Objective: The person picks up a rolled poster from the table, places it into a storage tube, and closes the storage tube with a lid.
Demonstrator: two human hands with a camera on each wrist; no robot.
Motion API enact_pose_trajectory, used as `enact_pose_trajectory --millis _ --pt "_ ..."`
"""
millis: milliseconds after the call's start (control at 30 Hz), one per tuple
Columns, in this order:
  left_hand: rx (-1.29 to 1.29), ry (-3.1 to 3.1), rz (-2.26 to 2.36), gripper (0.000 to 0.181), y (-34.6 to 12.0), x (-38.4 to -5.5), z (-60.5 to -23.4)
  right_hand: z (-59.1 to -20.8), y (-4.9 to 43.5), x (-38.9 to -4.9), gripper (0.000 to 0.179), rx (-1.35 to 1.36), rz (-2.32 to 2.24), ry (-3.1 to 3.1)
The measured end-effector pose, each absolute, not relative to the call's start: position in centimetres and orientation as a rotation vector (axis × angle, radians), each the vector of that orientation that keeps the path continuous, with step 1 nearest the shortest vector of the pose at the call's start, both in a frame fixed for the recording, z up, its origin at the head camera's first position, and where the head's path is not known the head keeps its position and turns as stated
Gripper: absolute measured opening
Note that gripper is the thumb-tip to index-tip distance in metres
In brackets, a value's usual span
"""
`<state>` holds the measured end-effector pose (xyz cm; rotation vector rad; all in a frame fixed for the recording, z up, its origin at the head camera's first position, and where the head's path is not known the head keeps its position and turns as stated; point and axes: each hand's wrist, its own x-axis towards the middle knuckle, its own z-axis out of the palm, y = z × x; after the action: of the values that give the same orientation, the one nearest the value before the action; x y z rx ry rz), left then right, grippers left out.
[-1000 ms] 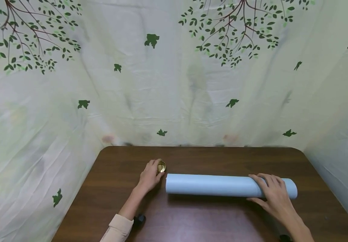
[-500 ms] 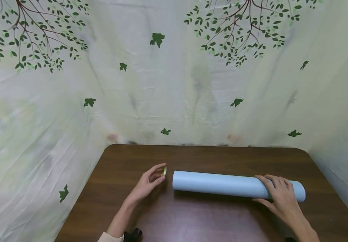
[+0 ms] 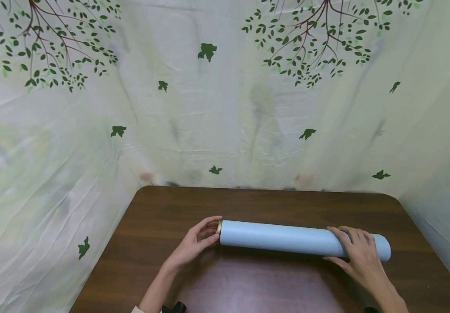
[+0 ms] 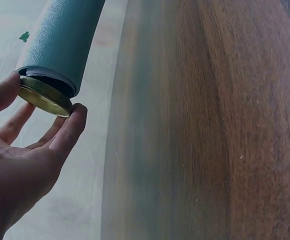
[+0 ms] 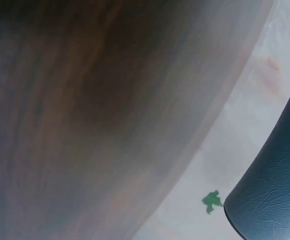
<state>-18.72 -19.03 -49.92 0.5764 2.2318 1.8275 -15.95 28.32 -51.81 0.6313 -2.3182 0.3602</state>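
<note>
A long light-blue tube (image 3: pixel 279 236) with a textured surface lies crosswise over the table. My right hand (image 3: pixel 359 250) grips it near its right end, thumb below and fingers over the top. At the left end, my left hand (image 3: pixel 195 243) pinches a round gold metal lid (image 4: pixel 45 96) by its rim between thumb and fingertips. In the left wrist view the lid sits tilted at the tube's open end, with a dark gap along one side. Only the tube (image 5: pixel 272 185) shows in the right wrist view; the right hand is out of that frame.
The brown wooden table (image 3: pixel 178 204) has rounded far corners. Behind it hangs a pale cloth backdrop (image 3: pixel 233 108) printed with branches and green birds, which also runs along both sides.
My left hand has turned the gold lid on edge and brought it right against the tube's left end. The right hand keeps its grip; the tube has tilted slightly.
</note>
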Motion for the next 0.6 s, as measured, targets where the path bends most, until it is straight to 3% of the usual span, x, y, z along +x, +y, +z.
enact_pose_trajectory --millis 600 --pt "0.666 2.072 1.952 0.053 -19.4 -18.3 -49.7 -50.6 28.6 -15.1 0.087 0.646 0.392 -2.417"
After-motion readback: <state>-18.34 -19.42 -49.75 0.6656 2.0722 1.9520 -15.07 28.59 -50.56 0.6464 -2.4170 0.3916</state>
